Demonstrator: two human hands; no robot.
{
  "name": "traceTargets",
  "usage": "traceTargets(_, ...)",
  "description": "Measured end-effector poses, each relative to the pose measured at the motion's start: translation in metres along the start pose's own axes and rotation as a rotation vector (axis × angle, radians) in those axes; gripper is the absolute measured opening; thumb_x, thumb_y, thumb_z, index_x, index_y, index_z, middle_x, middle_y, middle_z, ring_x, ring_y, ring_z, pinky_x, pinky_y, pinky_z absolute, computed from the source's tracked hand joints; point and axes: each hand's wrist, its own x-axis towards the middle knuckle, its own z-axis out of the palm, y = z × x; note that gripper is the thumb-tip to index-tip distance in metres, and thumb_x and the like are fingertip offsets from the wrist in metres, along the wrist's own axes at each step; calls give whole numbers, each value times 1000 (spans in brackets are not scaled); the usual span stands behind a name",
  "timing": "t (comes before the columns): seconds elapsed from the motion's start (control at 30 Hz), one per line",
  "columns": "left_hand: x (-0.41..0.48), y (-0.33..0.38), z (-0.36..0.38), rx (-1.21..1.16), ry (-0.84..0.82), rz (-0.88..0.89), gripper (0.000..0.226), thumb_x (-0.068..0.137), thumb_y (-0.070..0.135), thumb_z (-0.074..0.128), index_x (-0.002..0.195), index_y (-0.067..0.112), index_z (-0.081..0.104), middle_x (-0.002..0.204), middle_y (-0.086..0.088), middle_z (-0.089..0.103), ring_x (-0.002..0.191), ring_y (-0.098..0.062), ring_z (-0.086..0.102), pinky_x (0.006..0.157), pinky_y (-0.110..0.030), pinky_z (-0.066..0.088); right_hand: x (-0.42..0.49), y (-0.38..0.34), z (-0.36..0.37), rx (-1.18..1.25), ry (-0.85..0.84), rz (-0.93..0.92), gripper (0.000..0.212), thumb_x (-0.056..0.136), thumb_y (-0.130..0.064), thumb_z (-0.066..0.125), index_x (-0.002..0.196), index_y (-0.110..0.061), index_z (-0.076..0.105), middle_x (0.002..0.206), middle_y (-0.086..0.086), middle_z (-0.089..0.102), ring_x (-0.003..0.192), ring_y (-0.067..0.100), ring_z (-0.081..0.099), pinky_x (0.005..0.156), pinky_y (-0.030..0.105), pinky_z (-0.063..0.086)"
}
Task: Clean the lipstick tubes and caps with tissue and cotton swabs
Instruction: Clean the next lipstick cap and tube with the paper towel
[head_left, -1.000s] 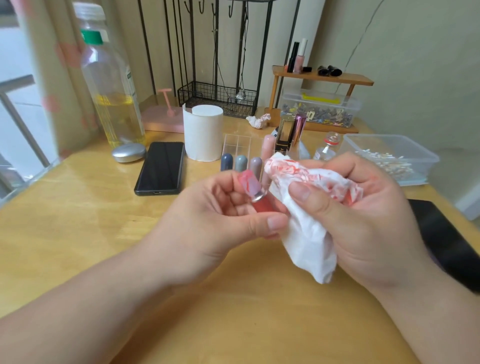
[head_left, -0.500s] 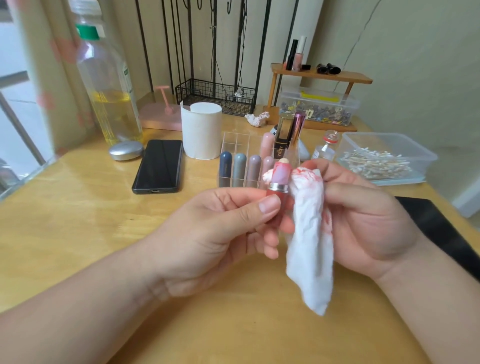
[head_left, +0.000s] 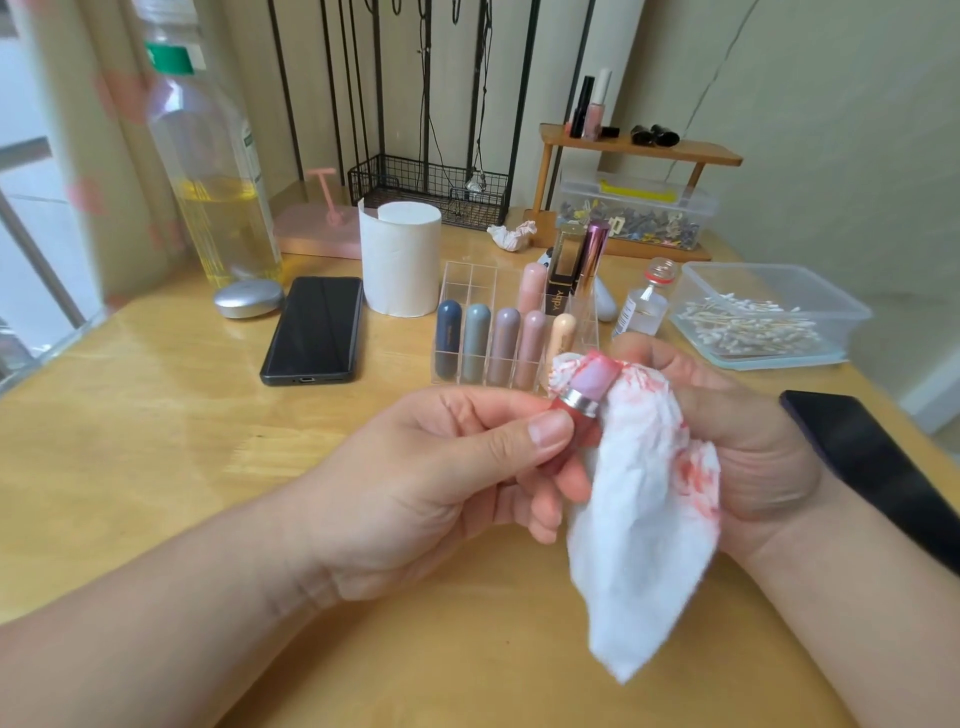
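Note:
My left hand (head_left: 447, 483) pinches an uncapped lipstick tube (head_left: 584, 402) by its red base, thumb in front, with the silver collar and pink inner part pointing up. My right hand (head_left: 737, 441) holds a white tissue (head_left: 639, 530) stained red, wrapped around the top of the tube; the rest of the tissue hangs down. Behind the hands a clear acrylic organizer (head_left: 467, 283) holds several capped lipsticks (head_left: 506, 345) in blue, grey, mauve, pink and beige. A clear box of cotton swabs (head_left: 753, 325) sits to the right.
On the wooden table (head_left: 156, 426) lie a black phone (head_left: 314, 330), a tissue roll (head_left: 401, 257), a large bottle of yellow liquid (head_left: 213, 171), a silver case (head_left: 248, 298), a small glass bottle (head_left: 647, 304), a crumpled tissue (head_left: 511, 234) and a dark tablet (head_left: 883, 467). A wooden shelf (head_left: 641, 148) stands at the back.
The tube went from tilted to nearly upright in my left hand. My right hand moved the tissue up around the tube's top, and the tissue's loose end now hangs lower.

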Motion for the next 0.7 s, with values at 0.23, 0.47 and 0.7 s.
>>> traceTargets(0.23, 0, -6, -4, 71, 64, 12, 24, 90, 19, 62, 91, -2, 74, 86, -15, 66, 77, -28, 57, 72, -30, 49, 4, 5, 8, -233, 83, -30, 39, 64, -23, 91, 94, -7, 71, 84, 13, 70, 75, 25, 69, 70, 33, 56)
traceTargets(0.47, -2, -7, -6, 178, 229, 99, 28, 83, 6, 68, 108, -6, 70, 99, -30, 72, 89, -40, 70, 81, -43, 59, 1, 6, 4, -446, 140, -125, 38, 65, -25, 90, 97, -8, 76, 110, 27, 69, 109, 54, 59, 97, 66, 42)
traceTargets(0.7, 0, -5, -6, 146, 224, 148, 26, 81, 23, 73, 100, 7, 77, 90, -24, 73, 74, -40, 65, 75, -39, 57, -3, -1, 8, -677, 158, -247, 27, 76, -11, 74, 98, 5, 70, 83, 28, 66, 72, 40, 64, 64, 34, 48)
